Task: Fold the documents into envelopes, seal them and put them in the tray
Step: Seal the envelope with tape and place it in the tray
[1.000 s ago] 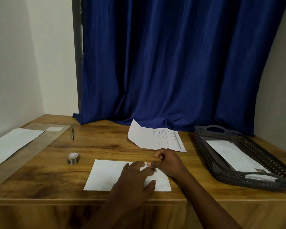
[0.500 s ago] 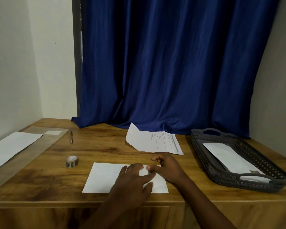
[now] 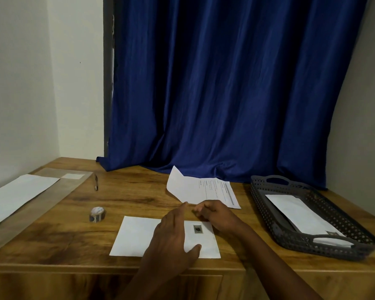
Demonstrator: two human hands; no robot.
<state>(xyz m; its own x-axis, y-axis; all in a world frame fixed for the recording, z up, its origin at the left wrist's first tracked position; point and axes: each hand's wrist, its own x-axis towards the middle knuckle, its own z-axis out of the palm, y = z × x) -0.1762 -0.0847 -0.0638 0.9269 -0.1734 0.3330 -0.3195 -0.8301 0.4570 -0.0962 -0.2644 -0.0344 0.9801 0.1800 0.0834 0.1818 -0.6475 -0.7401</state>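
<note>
Under the left hand (image 3: 172, 234) lies the envelope (image 3: 136, 237).

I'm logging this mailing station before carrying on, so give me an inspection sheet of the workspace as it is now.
Surface: wooden desk, grain visible.
Job's things: white envelope at front edge bearing a small dark sticker; printed document behind it; grey tray at right holding another envelope.
Clutter: tape roll, pen, long white sheet at left.
Hands: left hand flat on envelope; right hand curled, contents unclear.
Cables: nothing seen.
Surroundings: blue curtain, pale walls.
</note>
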